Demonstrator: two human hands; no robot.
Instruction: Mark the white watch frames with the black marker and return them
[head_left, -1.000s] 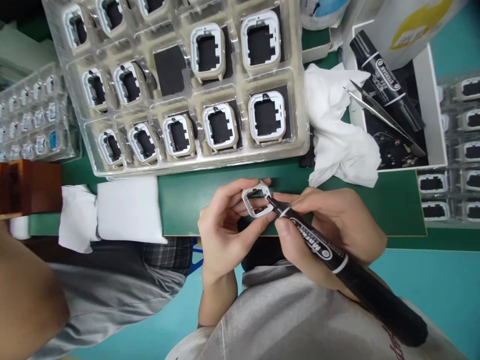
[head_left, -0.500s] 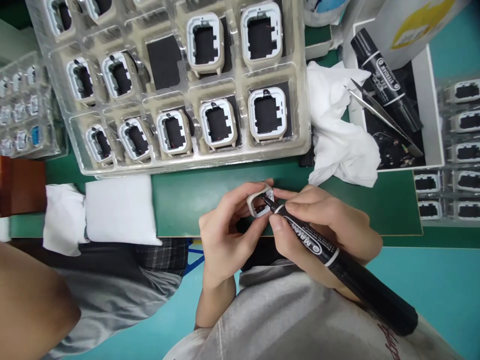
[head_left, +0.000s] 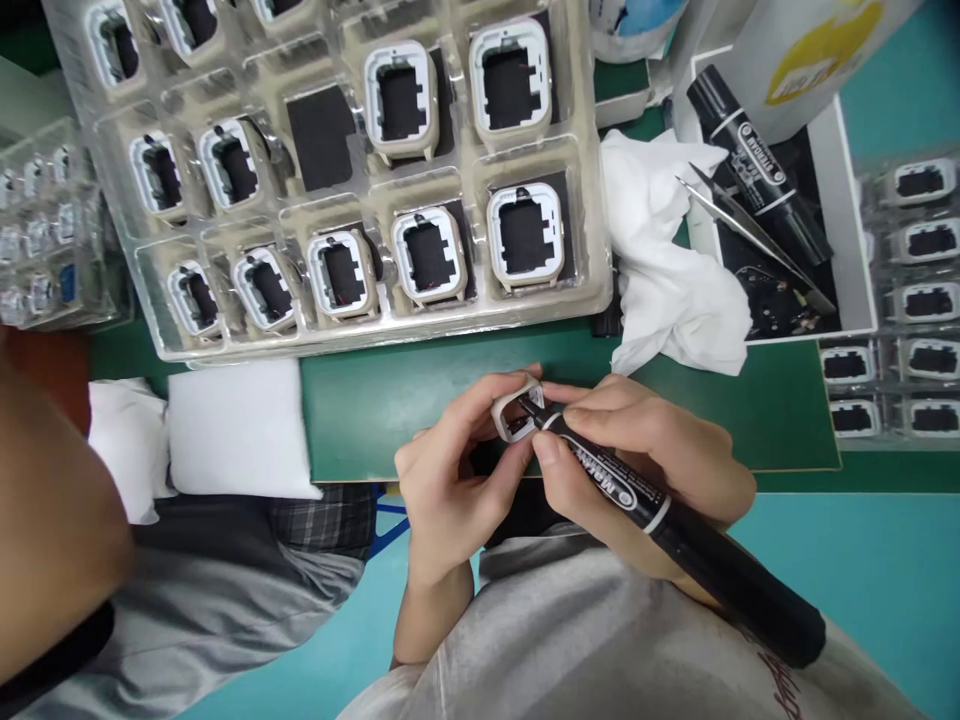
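Between the thumb and fingers of my left hand (head_left: 461, 470) is a small white watch-case frame (head_left: 501, 420), tilted so its opening faces the pen. My right hand (head_left: 652, 450) grips a thick black marker (head_left: 622, 488), whose narrow tip reaches into the frame's opening by its inner edge. Whether the tip touches the wall I cannot tell. Both hands are close together over the front edge of the green table (head_left: 375, 400). Beyond them lies a clear plastic tray (head_left: 450, 325) with several similar frames (head_left: 525, 235) in its pockets; one pocket shows only a black pad (head_left: 321, 138).
White cloths (head_left: 675, 280) lie right of the tray, beside a white box (head_left: 862, 260) with another marker (head_left: 757, 160) and tweezers (head_left: 750, 235). Folded white cloth (head_left: 236, 428) lies left. A co-worker's arm (head_left: 52, 530) is at the left. More trays stand at both sides.
The view has shifted slightly. My hands keep the same hold, with the marker tip still inside the frame. The co-worker's arm at the left has moved up.
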